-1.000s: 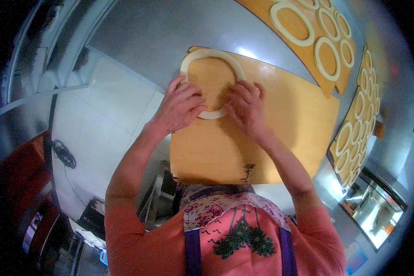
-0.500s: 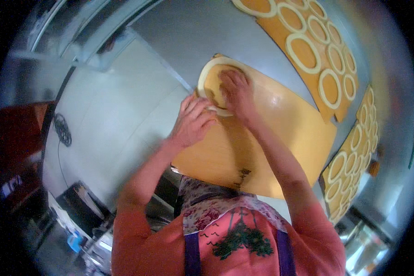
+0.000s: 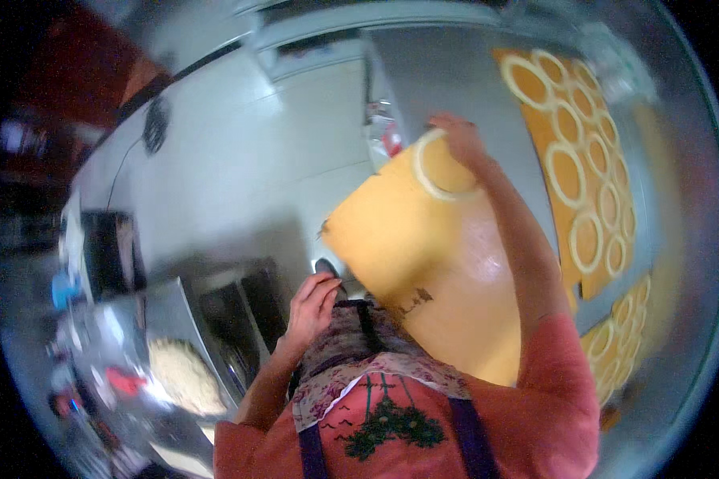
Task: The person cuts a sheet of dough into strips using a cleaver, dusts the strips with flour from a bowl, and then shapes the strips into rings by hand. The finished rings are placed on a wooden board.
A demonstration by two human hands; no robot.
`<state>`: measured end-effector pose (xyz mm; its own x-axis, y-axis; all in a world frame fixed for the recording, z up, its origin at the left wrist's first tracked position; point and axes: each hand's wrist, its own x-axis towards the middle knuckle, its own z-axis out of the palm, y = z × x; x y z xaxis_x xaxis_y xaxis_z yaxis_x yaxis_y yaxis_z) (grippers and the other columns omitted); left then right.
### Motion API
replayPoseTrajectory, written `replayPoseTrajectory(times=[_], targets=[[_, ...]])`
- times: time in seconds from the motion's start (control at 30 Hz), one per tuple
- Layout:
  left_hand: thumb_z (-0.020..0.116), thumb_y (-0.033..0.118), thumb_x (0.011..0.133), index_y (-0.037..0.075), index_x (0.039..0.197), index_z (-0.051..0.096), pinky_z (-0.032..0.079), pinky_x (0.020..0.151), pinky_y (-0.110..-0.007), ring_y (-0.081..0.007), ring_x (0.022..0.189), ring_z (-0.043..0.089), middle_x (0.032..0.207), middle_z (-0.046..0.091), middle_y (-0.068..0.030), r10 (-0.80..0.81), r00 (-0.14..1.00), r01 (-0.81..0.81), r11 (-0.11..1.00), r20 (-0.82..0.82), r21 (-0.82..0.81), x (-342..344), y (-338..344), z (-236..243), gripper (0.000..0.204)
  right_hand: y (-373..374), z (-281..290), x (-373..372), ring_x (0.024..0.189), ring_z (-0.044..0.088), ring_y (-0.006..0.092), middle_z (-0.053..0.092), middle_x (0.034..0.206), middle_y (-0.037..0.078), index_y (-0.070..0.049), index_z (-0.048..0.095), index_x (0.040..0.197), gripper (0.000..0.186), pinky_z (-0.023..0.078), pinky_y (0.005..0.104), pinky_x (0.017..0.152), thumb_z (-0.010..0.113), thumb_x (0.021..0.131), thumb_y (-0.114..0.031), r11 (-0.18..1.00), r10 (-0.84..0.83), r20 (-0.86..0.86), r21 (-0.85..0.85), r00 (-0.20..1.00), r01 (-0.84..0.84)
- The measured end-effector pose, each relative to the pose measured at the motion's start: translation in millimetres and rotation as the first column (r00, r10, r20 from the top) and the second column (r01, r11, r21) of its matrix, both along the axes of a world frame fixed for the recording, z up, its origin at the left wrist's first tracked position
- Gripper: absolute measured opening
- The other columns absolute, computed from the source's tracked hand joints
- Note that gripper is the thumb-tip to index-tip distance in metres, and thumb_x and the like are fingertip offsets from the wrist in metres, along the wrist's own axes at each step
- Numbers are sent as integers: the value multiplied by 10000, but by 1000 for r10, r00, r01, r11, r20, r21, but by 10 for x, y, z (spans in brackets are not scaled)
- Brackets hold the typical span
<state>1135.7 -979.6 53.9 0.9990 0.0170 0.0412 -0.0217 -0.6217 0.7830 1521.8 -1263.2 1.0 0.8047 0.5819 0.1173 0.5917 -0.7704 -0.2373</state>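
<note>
A pale dough ring (image 3: 418, 172) lies at the far corner of a yellow-orange board (image 3: 383, 235). My right hand (image 3: 461, 142) rests over the ring's far right side, fingers reaching leftward along the corner of the board and covering part of the ring. Those fingers look stretched out, though blur softens them. Off the board's near left edge, my left hand (image 3: 311, 307) is held near my apron (image 3: 347, 327), its fingers loosely bent with nothing visible in them. A dark smudge (image 3: 414, 301) marks the board's near part.
On the right, one orange board (image 3: 539, 120) carries several dough rings, and another board (image 3: 615, 339) with rings sits nearer. A large pale dough mass (image 3: 185, 375) rests on a metal surface at lower left. A coiled cable (image 3: 157, 124) lies on the floor.
My left hand has left the ring and drawn back toward my body. My right hand has shifted from inside the ring to its far right side. The view has turned leftward.
</note>
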Motion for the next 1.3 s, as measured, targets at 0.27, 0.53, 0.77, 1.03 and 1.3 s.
replayPoseTrajectory(times=[0.27,0.53,0.77,1.03,1.3], targets=[[615,42,852,121,1246,575,494,929,-398,-343,1090,574,1214,546,-147,364,927,-364,931,93,-16,-1253,372,89,404,1263,16,-1671,965,586,218,638,1070,116,-78,602,1247,324,463,364,824,508,936,-83,730,258,-598,635,759,252],[595,28,823,104,1274,557,465,946,-438,-382,1120,546,1248,531,-175,852,506,-861,509,136,13,-3274,918,143,459,3592,636,-5080,1109,576,337,608,1192,158,-5,590,1204,380,466,429,968,541,826,4,290,957,-158,435,245,-853],[552,95,901,50,1399,440,343,1064,-507,-409,1294,404,1456,364,-206,966,-215,-906,-253,145,339,-5328,922,-85,513,4450,472,-7170,1223,500,340,538,1282,181,9,519,1277,465,395,420,1059,528,813,-5,-216,930,-194,400,-312,-891],[485,284,967,54,1481,308,188,1159,-533,-339,1444,217,1570,237,-125,976,-214,-741,-130,-48,659,-5845,633,-394,591,4267,226,-8079,1443,237,263,280,1546,136,12,341,1442,655,177,507,1164,580,903,-273,-283,948,-164,-36,-274,-958],[506,288,947,71,1489,306,158,1154,-561,-358,1444,211,1573,222,-148,958,-277,-751,-166,-78,639,-5712,158,-499,617,3869,294,-7950,1457,203,254,248,1569,106,-26,300,1481,665,127,547,1170,549,928,-298,-236,952,-234,-150,-198,-960]])
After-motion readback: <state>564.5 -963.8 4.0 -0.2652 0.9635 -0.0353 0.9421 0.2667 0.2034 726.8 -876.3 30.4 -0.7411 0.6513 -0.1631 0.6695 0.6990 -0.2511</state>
